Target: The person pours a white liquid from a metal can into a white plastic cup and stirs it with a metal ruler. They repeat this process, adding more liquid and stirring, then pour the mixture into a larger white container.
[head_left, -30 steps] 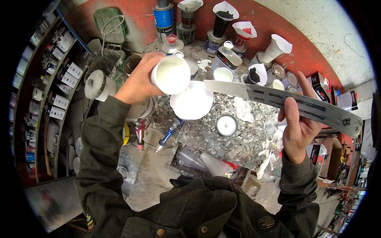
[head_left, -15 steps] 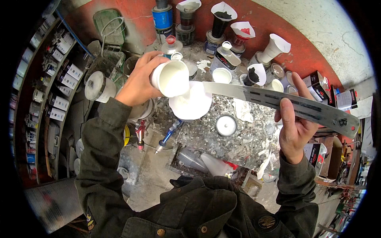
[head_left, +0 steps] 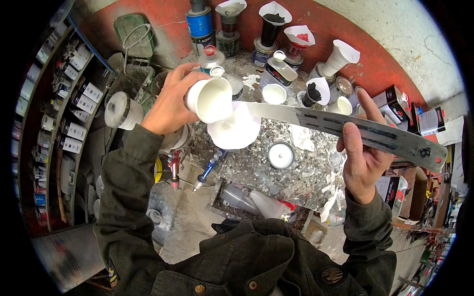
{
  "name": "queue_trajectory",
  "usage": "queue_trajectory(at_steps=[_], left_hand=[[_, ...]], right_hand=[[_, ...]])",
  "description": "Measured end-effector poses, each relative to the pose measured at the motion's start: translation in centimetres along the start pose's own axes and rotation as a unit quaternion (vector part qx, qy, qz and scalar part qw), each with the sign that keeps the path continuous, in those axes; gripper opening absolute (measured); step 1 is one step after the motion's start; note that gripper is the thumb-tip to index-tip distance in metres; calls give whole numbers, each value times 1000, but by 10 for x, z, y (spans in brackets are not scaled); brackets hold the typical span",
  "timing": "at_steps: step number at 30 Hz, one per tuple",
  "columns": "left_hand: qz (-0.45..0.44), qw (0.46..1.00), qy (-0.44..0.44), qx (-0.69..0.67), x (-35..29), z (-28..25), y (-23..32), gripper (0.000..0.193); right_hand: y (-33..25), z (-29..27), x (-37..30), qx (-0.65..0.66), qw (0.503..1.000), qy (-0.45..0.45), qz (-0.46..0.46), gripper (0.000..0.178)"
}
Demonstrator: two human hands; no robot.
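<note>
My left hand (head_left: 170,103) is wrapped round a white cup (head_left: 213,98), tipped to the right with its mouth toward a round white paper strainer (head_left: 234,132). Pale liquid coats the cup's inside. A long flat metal mixing stick (head_left: 321,120), slotted and coated white at its far end, is gripped between the thumb and fingers of my right hand (head_left: 364,165). Its white tip reaches to the cup's lip, over the strainer. My right index finger points up past the stick. Below the strainer, a blue spray gun (head_left: 212,167) juts out; whatever lies directly under the strainer is hidden.
A red spray gun (head_left: 175,167) hangs left of the blue one. On the paint-spattered bench (head_left: 247,175) stands an open tin of white (head_left: 281,155). Along the back are a white tub (head_left: 274,93), a blue can (head_left: 199,23) and several cups topped with paper strainers. Shelves (head_left: 61,108) line the left.
The cup has shifted slightly left and the stick with it. Both hands keep their grip, and the view has moved a little.
</note>
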State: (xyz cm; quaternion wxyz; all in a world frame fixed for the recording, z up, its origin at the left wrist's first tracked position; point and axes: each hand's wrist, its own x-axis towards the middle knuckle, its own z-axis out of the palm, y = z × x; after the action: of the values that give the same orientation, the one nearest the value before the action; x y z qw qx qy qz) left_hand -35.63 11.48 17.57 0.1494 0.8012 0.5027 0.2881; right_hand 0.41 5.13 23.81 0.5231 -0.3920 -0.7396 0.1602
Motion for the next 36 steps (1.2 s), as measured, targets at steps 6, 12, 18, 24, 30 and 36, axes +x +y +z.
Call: queue_trajectory(at_steps=[6, 12, 18, 24, 30, 36], left_hand=[[0, 1000, 1, 23, 0, -3, 1, 74], [-3, 1000, 4, 22, -2, -5, 6, 74], [0, 999, 15, 36, -3, -6, 9, 74], [9, 998, 29, 53, -4, -3, 11, 73], [-6, 999, 36, -40, -6, 0, 2, 80], [17, 991, 16, -132, -5, -2, -7, 83]], right_hand=[[-1, 3, 1, 8, 1000, -3, -7, 48], [2, 2, 1, -2, 1000, -13, -26, 48], [-1, 4, 0, 4, 1000, -14, -19, 49], [-2, 5, 0, 6, 999, -15, -28, 48], [-11, 4, -7, 57, 997, -15, 52, 41], [-7, 9, -8, 12, 1000, -9, -1, 49]])
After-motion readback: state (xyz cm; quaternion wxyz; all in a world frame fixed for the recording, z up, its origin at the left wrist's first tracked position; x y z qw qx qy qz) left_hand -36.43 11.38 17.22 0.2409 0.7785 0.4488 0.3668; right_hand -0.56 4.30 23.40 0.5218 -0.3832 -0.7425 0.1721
